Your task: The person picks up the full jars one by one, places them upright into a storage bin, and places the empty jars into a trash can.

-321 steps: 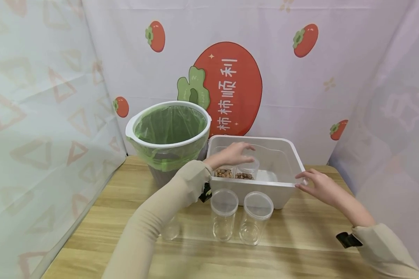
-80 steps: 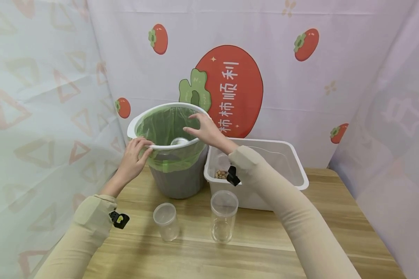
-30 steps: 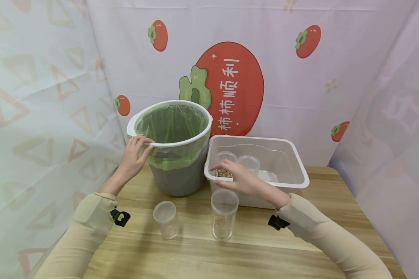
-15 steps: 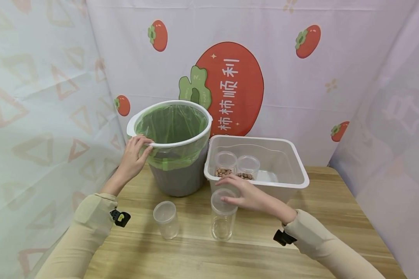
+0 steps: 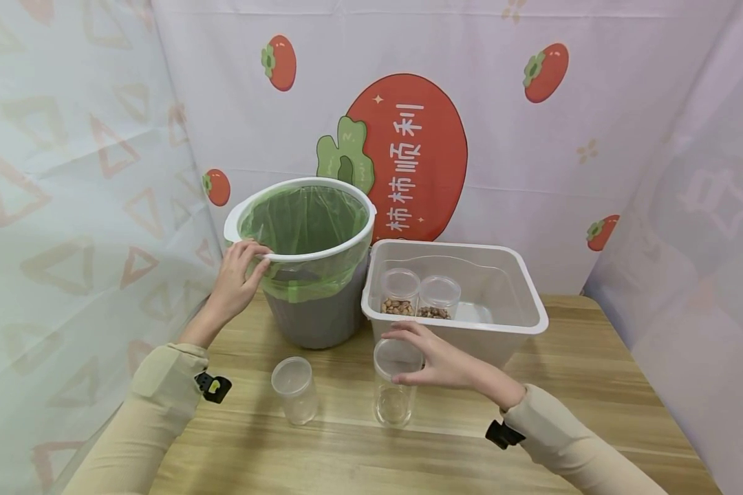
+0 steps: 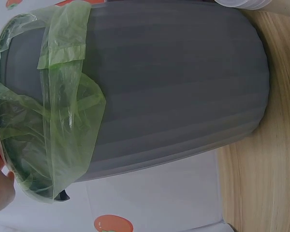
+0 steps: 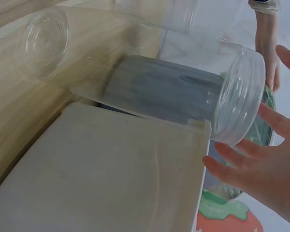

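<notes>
In the head view my left hand (image 5: 234, 280) holds the near-left rim of a grey trash can (image 5: 316, 316) lined with a green bag (image 5: 303, 220). My right hand (image 5: 442, 361) is at the lid of a tall clear lidded jar (image 5: 396, 399) standing on the table. Its fingers are spread along the far side of the lid and its thumb is at the near side. In the right wrist view this jar (image 6: 241, 4) is not needed for that: the clear lid (image 7: 241, 92) lies close to the fingertips, with the thumb apart. A shorter clear jar (image 5: 295, 395) stands to the left.
Behind the tall jar is a white plastic tub (image 5: 495, 289). Inside it stand a jar of light brown nuts (image 5: 399, 299) and a jar of darker ones (image 5: 438, 302). Wood-look table (image 5: 347, 460) surrounds them; printed cloth hangs behind and at both sides.
A second tall jar has gone from the table; my right hand was over the trash can as a jar showed inside, then came down to the remaining tall jar. Left hand stayed on the rim lately.
</notes>
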`<state>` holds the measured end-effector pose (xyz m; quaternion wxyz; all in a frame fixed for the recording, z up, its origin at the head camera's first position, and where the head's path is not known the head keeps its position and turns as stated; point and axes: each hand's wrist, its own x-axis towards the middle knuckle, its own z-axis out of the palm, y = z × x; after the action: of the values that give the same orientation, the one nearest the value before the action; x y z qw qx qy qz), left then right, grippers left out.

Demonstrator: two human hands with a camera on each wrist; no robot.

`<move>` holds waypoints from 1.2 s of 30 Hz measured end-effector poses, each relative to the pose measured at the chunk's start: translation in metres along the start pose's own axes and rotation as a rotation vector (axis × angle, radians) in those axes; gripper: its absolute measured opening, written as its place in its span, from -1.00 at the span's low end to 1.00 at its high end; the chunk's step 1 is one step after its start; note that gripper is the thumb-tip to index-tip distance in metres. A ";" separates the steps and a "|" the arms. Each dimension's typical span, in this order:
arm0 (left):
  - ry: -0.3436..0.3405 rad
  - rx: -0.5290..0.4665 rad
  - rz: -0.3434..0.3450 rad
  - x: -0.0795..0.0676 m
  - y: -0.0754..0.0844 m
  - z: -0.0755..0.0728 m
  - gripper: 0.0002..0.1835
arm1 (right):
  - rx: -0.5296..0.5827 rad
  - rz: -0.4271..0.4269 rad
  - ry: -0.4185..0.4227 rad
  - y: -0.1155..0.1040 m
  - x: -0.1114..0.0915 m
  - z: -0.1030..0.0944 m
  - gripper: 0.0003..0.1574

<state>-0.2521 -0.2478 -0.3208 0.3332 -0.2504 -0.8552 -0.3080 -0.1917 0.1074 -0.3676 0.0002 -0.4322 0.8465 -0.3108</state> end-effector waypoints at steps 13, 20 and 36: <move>0.005 0.010 0.006 0.000 0.000 0.000 -0.87 | 0.003 -0.027 0.007 0.007 -0.001 0.011 -0.08; 0.006 0.014 0.004 -0.001 0.001 -0.001 -0.87 | -0.032 -0.047 0.022 0.008 -0.002 0.014 -0.08; 0.002 0.012 0.004 0.000 0.001 -0.001 -0.87 | -0.121 -0.089 0.120 0.006 -0.001 0.009 -0.10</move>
<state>-0.2511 -0.2476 -0.3202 0.3363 -0.2500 -0.8561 -0.3025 -0.1923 0.1059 -0.3785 -0.0906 -0.4494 0.8421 -0.2840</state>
